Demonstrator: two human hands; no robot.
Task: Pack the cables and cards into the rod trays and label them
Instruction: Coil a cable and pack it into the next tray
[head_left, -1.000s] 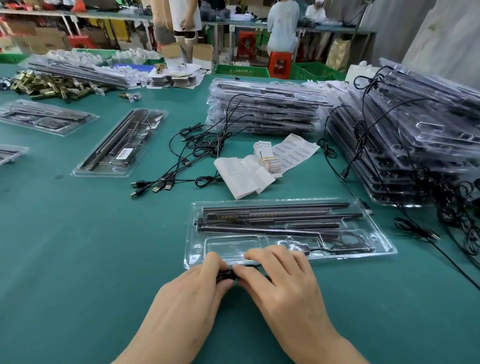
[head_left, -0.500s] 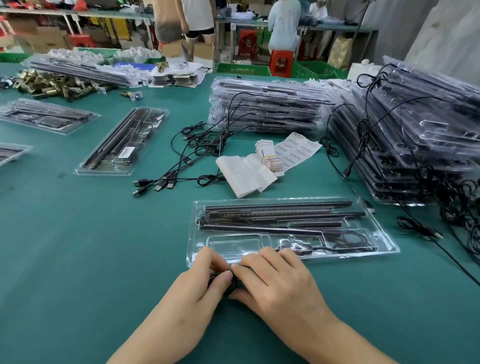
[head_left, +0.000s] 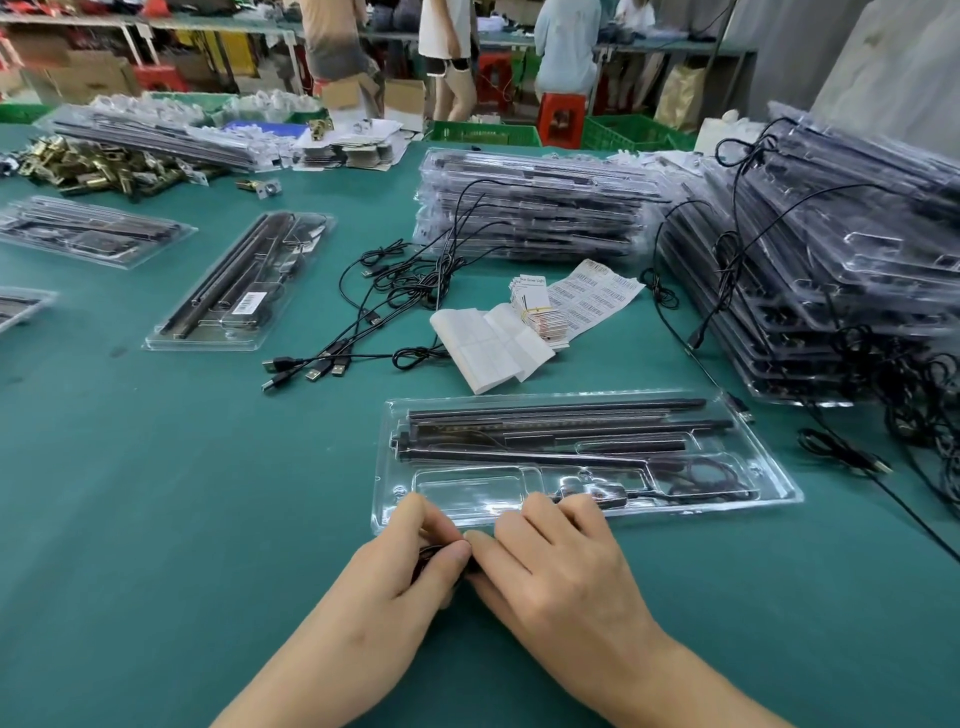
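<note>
Head view: L and R hands meet at near edge of table (head_left: 156, 493), just in front of the tray (head_left: 769, 483); left hand (head_left: 395, 587) has fingers curled, thumb and forefinger pinching a small dark cable (head_left: 431, 553); right hand (head_left: 561, 566) curled too, its forefinger tip butting against the L thumb and nipping the same cable from the other side; most of the cable is hidden by the fingers, can't tell how it's coiled; R knuckles overlap the tray's near rim.

Tray lies lengthwise across, clear plastic, open; black rods (head_left: 545, 415) sit in its far slots, a dark coiled wire at its right end; near-left pocket looks bare.

Beyond tray: white pad (head_left: 483, 348) of folded sheets, touching a banded bundle of cards (head_left: 535, 306); the cards lie on a barcode label sheet (head_left: 592, 291); loose cables (head_left: 363, 332) tangled to the left of the pad, USB plugs fanned toward the near left.

Further back, mid stack (head_left: 530, 208) of filled trays w/ cables draped over it; right stack (head_left: 831, 260) taller, leaning, more cables hanging off; left tray (head_left: 239, 280) lies alone at an angle, white label on it; brass bits (head_left: 88, 166) heaped far left; people (head_left: 563, 47) at benches behind, blurred.
</note>
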